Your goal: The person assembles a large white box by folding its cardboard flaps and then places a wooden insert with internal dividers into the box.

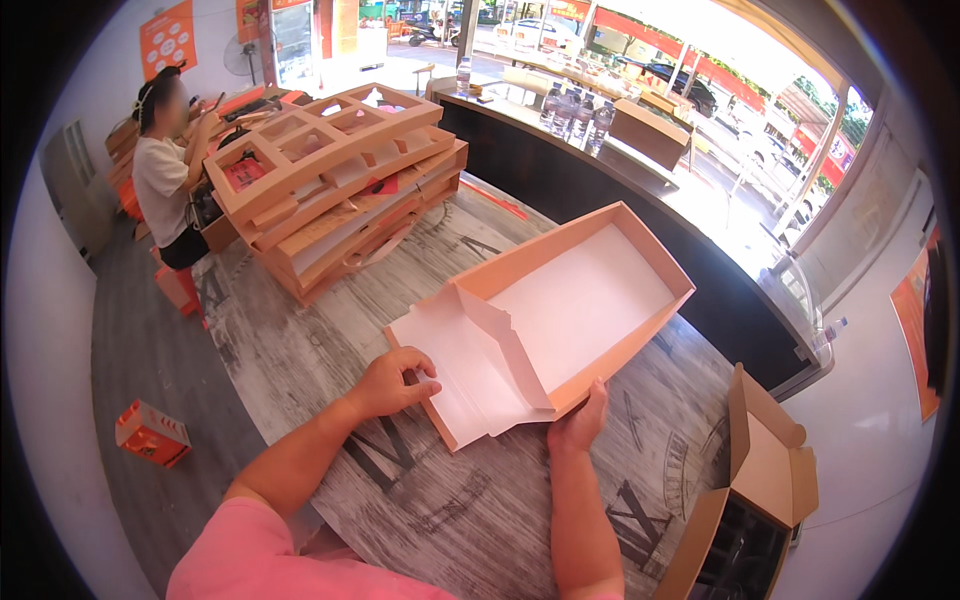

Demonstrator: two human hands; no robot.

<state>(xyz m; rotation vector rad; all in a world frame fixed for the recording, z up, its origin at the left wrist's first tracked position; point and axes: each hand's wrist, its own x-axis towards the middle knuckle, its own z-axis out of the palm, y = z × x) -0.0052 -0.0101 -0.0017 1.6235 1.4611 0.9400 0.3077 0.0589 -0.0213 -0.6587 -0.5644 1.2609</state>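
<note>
A long cardboard box (585, 300), orange-brown outside and white inside, lies tilted in front of me with its near-left end folded out. A white end flap (463, 370) spreads toward my left, with a creased panel standing up across the box. My left hand (395, 383) is at the flap's outer left edge, its fingers curled and the thumb lying over the white surface. Along the near side wall, my right hand (580, 418) grips the box from below, with the thumb up against the wall and the other fingers partly hidden.
A tall stack of cardboard trays with compartments (330, 170) stands at the far left of the wood-patterned table (440, 500). Another person (165, 165) sits beyond it. An open brown carton (770, 450) is at right. Water bottles (575, 115) line the counter behind; an orange box (152, 433) sits on the floor.
</note>
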